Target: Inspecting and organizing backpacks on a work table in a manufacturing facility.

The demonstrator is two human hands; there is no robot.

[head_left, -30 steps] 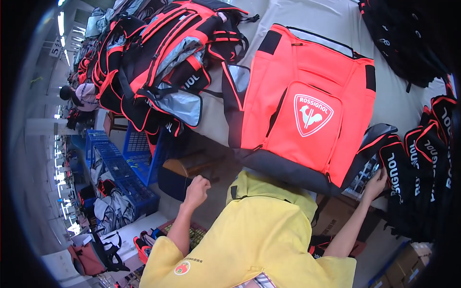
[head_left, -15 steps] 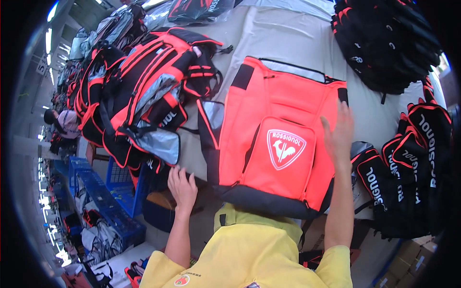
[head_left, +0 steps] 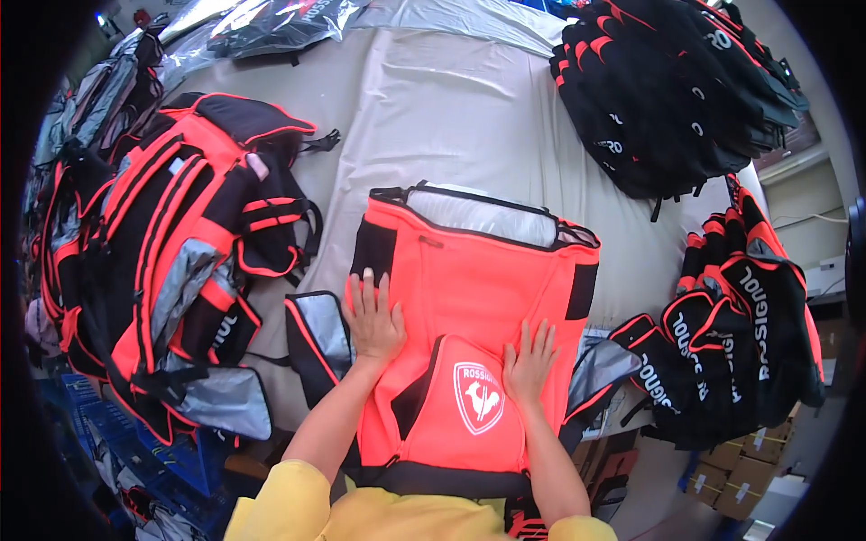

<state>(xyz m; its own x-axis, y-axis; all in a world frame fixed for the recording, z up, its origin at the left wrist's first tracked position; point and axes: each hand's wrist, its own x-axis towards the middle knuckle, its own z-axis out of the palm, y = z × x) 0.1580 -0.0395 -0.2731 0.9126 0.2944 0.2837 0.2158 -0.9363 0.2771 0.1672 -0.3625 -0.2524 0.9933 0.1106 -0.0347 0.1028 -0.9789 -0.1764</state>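
A bright coral-red bag body (head_left: 469, 288), with black corner patches and a dark base, lies on the table in front of me. Its top end gapes, showing a pale lining (head_left: 478, 218). On its front is a pocket (head_left: 483, 442) with a white shield emblem. My left hand (head_left: 376, 323) rests on the bag's left side, fingers spread and flat. My right hand (head_left: 532, 365) lies open across the pocket's right edge. A side flap (head_left: 320, 329) with grey lining sticks out on the left, and another (head_left: 600, 370) on the right.
A pile of black, coral and grey bag parts (head_left: 171, 243) covers the left of the table. Stacked black panels (head_left: 667, 99) stand far right, with black pieces (head_left: 722, 352) below them at the table edge. A plastic-wrapped bag (head_left: 289, 27) lies at the far side. Cardboard boxes (head_left: 740, 469) sit lower right.
My left hand has come from beside the table edge onto the bag. My right hand has moved from the bag's right edge to its pocket. The view has shifted.
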